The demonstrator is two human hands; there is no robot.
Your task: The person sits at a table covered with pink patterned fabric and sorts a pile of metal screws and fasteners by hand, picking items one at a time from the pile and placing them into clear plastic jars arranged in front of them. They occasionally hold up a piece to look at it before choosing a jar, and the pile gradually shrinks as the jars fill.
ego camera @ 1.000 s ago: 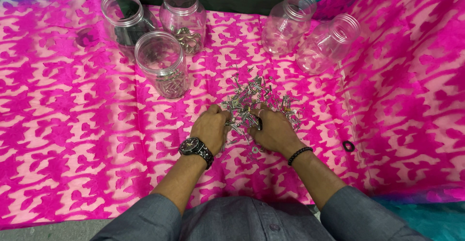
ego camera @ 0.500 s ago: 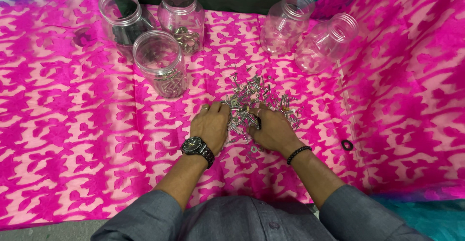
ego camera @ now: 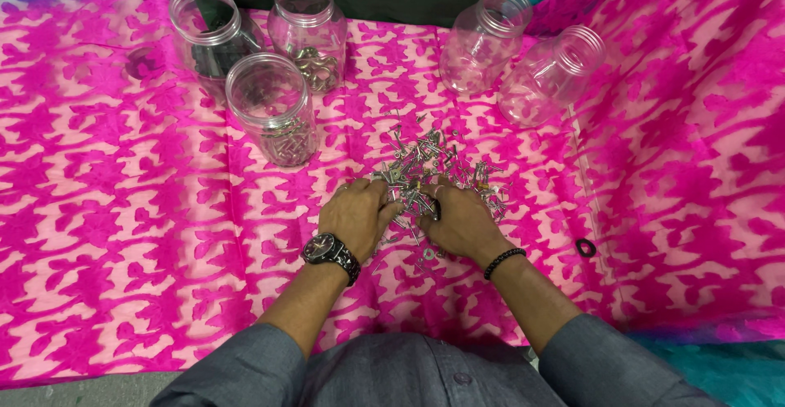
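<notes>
Item: heap of small metal screws and fasteners (ego camera: 425, 170) on the pink patterned cloth (ego camera: 123, 235) covering the desk, centre. Left hand (ego camera: 358, 215) and right hand (ego camera: 459, 220) have crept slightly farther into the heap's near edge than a second ago; fingers curled, raking, whether anything is pinched cannot be told. Sorting continues. Far left: three clear jars (ego camera: 274, 108), part-filled; far right: two (ego camera: 515, 63) seemingly empty.

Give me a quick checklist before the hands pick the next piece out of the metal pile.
1. Left hand on the pile of small metal parts: ok.
2. Right hand on the pile: ok.
3. Nearest jar upright, mouth open: ok.
4. Two jars at right upright: not ok, they lie tilted.
5. Whether either hand grips a piece: cannot tell.
6. Black ring lies apart from the pile: ok.
</notes>
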